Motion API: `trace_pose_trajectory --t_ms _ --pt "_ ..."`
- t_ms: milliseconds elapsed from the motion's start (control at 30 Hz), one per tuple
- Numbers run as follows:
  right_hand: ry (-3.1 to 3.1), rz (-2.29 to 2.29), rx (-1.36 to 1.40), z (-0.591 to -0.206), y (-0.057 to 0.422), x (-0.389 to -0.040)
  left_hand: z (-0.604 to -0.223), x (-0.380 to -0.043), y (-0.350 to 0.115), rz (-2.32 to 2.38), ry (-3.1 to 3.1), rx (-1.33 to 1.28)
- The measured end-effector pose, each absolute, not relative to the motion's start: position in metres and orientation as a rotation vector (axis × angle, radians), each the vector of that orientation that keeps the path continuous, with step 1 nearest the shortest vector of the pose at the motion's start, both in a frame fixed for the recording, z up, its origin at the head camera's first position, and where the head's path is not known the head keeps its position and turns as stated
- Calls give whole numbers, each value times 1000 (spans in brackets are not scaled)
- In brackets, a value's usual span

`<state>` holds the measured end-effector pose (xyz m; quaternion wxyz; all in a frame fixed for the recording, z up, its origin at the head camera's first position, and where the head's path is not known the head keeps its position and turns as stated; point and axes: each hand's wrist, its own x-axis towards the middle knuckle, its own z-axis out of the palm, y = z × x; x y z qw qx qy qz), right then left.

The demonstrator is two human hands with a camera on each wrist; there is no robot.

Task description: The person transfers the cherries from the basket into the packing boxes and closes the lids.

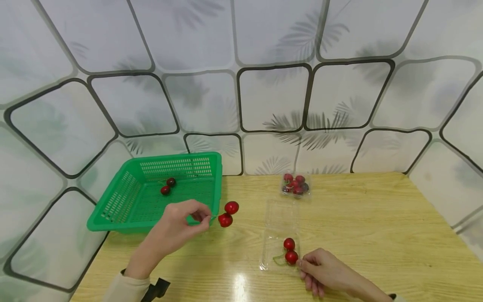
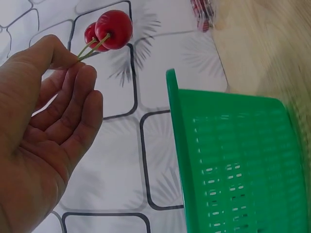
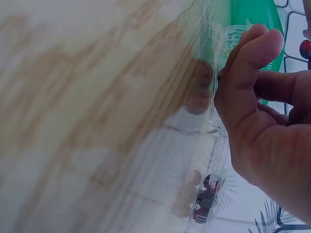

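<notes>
My left hand (image 1: 181, 222) pinches the stems of a pair of red cherries (image 1: 228, 213) between thumb and forefinger. The fruit hangs free just past the right rim of a green plastic basket (image 1: 218, 180). Two darker cherries (image 1: 168, 186) lie inside that basket. On the table an open clear plastic box (image 1: 268, 247) holds two red cherries (image 1: 290, 251) with green stems, its lid folded back behind it. My right hand (image 1: 320, 272) grips the box at its near right edge, thumb tip beside the lower cherry; in the right wrist view its fingers (image 3: 243, 73) are bent.
Farther back stands a second clear box (image 1: 296, 185) filled with several cherries. The wood-grain table (image 1: 362, 222) reaches a patterned wall covering (image 1: 275, 100) at the back and sides. The basket takes up the table's left rear.
</notes>
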<state>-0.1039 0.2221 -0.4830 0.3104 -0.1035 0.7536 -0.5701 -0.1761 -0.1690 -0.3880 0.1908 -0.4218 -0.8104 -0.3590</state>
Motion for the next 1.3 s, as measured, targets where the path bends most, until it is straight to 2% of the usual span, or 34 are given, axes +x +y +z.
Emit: trace_pose_trajectory --t_ms 1300 --pt "1978 -1483 -268 -481 222 -107 -425 -166 -119 -1151 -2490 -1303"
